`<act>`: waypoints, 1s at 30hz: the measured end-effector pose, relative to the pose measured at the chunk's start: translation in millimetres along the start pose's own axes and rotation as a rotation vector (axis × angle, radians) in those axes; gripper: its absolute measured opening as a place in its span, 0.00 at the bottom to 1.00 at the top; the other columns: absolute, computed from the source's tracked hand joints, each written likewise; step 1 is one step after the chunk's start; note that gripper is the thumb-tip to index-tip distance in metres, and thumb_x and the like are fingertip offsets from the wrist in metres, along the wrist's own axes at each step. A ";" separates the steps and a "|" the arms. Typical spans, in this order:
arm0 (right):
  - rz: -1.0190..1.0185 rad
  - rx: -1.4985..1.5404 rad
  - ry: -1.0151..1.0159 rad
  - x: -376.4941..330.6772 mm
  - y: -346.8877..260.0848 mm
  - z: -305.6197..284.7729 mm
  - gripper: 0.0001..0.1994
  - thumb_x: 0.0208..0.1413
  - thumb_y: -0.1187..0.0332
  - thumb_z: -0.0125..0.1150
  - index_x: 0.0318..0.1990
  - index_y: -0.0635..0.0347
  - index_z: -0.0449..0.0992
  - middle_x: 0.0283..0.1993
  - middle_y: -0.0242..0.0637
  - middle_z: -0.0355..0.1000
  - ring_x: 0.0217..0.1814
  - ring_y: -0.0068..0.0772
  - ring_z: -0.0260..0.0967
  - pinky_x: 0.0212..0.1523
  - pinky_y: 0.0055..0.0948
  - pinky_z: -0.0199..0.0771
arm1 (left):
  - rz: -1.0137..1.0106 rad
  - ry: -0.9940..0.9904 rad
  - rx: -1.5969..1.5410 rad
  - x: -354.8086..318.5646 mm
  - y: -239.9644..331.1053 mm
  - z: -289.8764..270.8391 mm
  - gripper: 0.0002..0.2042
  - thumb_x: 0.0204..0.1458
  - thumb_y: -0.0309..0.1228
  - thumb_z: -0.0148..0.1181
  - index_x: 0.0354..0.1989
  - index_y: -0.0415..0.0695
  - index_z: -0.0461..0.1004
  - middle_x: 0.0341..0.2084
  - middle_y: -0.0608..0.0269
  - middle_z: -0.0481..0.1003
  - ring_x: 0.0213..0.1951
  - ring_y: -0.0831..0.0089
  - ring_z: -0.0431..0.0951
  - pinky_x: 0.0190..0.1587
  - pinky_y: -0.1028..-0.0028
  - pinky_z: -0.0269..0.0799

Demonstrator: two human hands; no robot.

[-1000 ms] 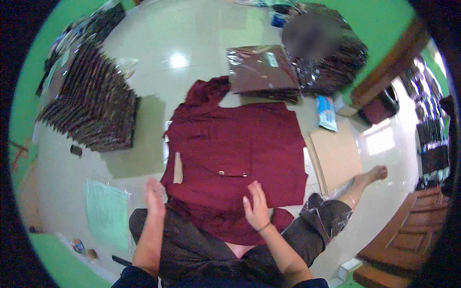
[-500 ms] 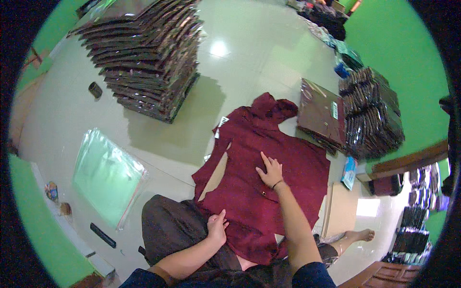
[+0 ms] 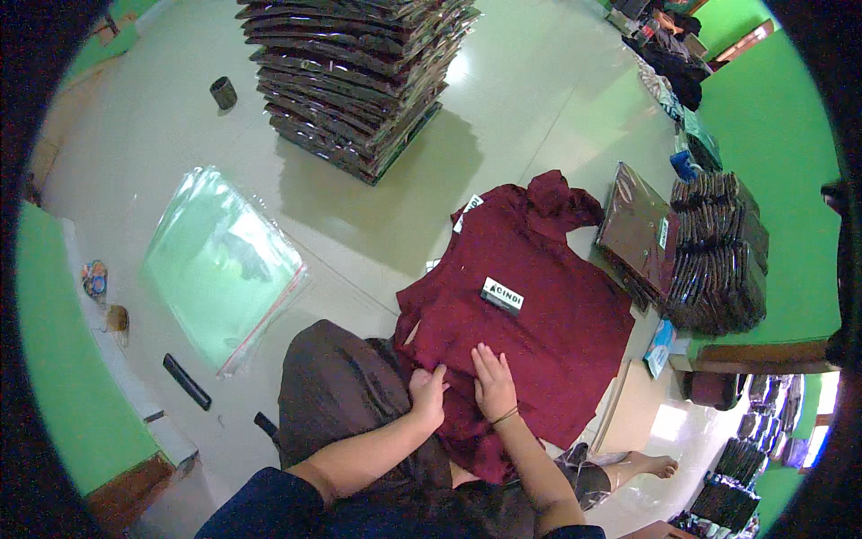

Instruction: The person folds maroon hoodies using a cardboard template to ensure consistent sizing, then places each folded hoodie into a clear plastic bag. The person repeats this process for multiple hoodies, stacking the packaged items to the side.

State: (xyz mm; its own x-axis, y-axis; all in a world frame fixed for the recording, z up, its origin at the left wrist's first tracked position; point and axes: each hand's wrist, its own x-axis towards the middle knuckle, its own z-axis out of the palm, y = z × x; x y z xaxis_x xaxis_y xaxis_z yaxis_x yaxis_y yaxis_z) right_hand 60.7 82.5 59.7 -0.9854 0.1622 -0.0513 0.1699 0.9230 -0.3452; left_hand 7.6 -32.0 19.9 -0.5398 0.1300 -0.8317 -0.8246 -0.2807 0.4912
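A dark red garment (image 3: 557, 350) lies spread on the floor and partly over my lap, its bunched collar end pointing away from me. On its middle is a white and dark printed tag (image 3: 502, 296). My left hand (image 3: 429, 395) is closed on the garment's near left edge, fingers curled into the cloth. Just to its right, my right hand (image 3: 494, 384) lies flat on the fabric, fingers stretched out. Another white label (image 3: 468, 214) pokes out at the garment's far left side.
Clear plastic bags (image 3: 220, 260) lie at left, near a black bar-shaped object (image 3: 187, 382). A tall stack of packed garments (image 3: 355, 90) stands ahead. More packed garments (image 3: 718, 251) are piled at right, beside a brown packet (image 3: 636, 229) and a cardboard sheet (image 3: 633, 409).
My right hand has drawn back toward me, beside the left. The tag on the garment's middle now shows. The garment's left part has shifted inward, narrowing the gap there. The view has shifted.
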 end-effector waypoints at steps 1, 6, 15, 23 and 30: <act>0.033 0.004 0.053 -1.6 -2.4 3.3 0.29 0.41 0.79 0.52 0.57 0.61 0.60 0.61 0.45 0.54 0.62 0.40 0.54 0.62 0.42 0.51 | 0.002 -0.026 -0.006 1.4 -1.0 -1.6 0.11 0.47 0.30 0.59 0.28 0.45 0.60 0.27 0.67 0.64 0.29 0.76 0.67 0.30 0.76 0.66; -0.006 -0.041 -0.028 -7.9 -26.3 5.7 0.29 0.45 0.69 0.52 0.58 0.64 0.57 0.61 0.49 0.54 0.63 0.45 0.52 0.60 0.49 0.51 | 0.005 -0.059 0.062 5.3 -0.7 -7.0 0.08 0.46 0.27 0.57 0.27 0.46 0.61 0.25 0.67 0.64 0.29 0.75 0.67 0.29 0.73 0.65; 0.062 0.269 0.256 -12.7 -26.9 -60.2 0.19 0.45 0.73 0.56 0.48 0.62 0.69 0.47 0.45 0.68 0.48 0.46 0.67 0.47 0.33 0.69 | 0.529 -0.674 0.219 -28.0 45.5 -9.5 0.07 0.43 0.21 0.52 0.33 0.39 0.67 0.29 0.66 0.68 0.36 0.78 0.66 0.40 0.79 0.62; 0.339 1.089 0.369 -127.6 -94.9 -138.5 0.10 0.50 0.71 0.56 0.39 0.66 0.73 0.35 0.35 0.72 0.37 0.28 0.68 0.40 0.24 0.66 | 1.500 -0.484 0.886 -85.2 93.8 -39.7 0.29 0.35 0.25 0.61 0.51 0.37 0.61 0.58 0.44 0.52 0.60 0.50 0.51 0.60 0.57 0.44; 0.561 1.484 0.645 -176.9 -106.2 -106.8 0.08 0.53 0.69 0.51 0.30 0.63 0.75 0.31 0.24 0.69 0.34 0.16 0.64 0.39 0.18 0.61 | 0.101 -1.079 0.554 -127.7 122.2 -62.2 0.25 0.51 0.21 0.52 0.59 0.45 0.56 0.31 0.63 0.72 0.31 0.78 0.74 0.35 0.80 0.70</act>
State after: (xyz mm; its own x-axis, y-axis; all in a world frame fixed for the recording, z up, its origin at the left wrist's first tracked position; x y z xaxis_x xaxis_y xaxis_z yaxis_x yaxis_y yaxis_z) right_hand 217.9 -6.9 205.6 -0.5866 0.7760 -0.2317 -0.0524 -0.3219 -0.9453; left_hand -13.7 -142.0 170.1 -0.2519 0.9292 -0.2706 -0.5894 0.0744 0.8044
